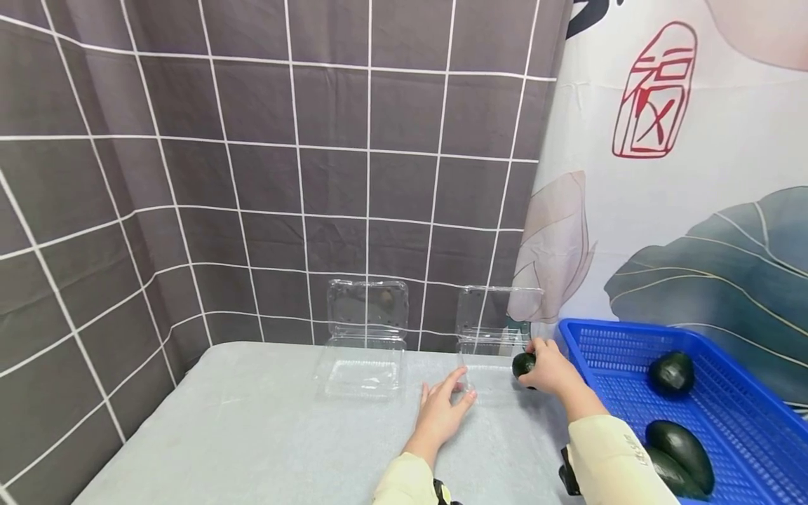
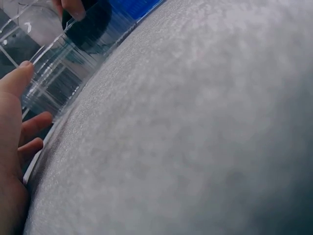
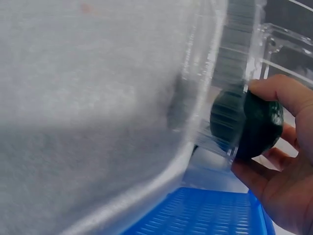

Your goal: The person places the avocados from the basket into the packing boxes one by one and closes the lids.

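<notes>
My right hand [image 1: 553, 369] grips a dark green avocado [image 1: 523, 365] at the right side of a clear plastic clamshell box [image 1: 489, 382]. In the right wrist view, the avocado [image 3: 259, 125] lies partly behind the box's ribbed wall, thumb on one side and fingers on the other. At the box's left side is my left hand [image 1: 440, 414], fingers spread. In the left wrist view, its thumb lies against the clear wall [image 2: 58, 73]. The box's lid [image 1: 499, 308] stands raised at the back.
Another clamshell box [image 1: 362, 375] stands to the left with its lid up. A blue plastic basket [image 1: 735, 400] on the right holds several avocados [image 1: 672, 372]. A grey cloth [image 1: 252, 428] covers the table, and a grey grid-patterned curtain [image 1: 334, 182] hangs behind it.
</notes>
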### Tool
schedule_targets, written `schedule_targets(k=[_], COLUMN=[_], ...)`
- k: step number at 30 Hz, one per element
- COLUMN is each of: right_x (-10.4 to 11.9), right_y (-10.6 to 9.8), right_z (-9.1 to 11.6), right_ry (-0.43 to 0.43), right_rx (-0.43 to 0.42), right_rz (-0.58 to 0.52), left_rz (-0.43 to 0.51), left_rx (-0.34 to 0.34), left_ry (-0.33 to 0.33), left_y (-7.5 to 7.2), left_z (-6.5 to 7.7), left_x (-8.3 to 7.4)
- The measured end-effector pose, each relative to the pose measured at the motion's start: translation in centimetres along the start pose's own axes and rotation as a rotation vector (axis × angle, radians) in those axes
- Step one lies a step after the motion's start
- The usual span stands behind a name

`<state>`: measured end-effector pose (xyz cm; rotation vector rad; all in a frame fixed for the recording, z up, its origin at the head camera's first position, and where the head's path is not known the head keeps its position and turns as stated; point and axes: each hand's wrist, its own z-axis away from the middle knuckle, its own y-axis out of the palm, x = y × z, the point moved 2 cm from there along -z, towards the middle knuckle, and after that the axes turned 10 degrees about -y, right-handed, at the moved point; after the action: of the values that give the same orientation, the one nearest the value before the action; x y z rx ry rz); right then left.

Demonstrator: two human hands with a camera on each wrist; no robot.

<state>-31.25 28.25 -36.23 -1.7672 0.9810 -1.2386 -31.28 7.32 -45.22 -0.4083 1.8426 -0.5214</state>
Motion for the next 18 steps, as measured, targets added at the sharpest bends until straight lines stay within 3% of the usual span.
schedule_targets(k=[8, 18], right_x=[0.02, 0.48], right_y=[0.57, 0.79], right_z=[0.37, 0.36], right_ry=[0.046, 0.084], right_rx=[-0.023, -0.022], right_rz=[0.074, 0.142], left_rz=[-0.001, -0.049], left_rx=[0.007, -0.044], left_ry=[0.0, 0.139], left_y=[0.06, 0.0], left_z=[0.1, 0.15], left_x=[0.06, 0.11])
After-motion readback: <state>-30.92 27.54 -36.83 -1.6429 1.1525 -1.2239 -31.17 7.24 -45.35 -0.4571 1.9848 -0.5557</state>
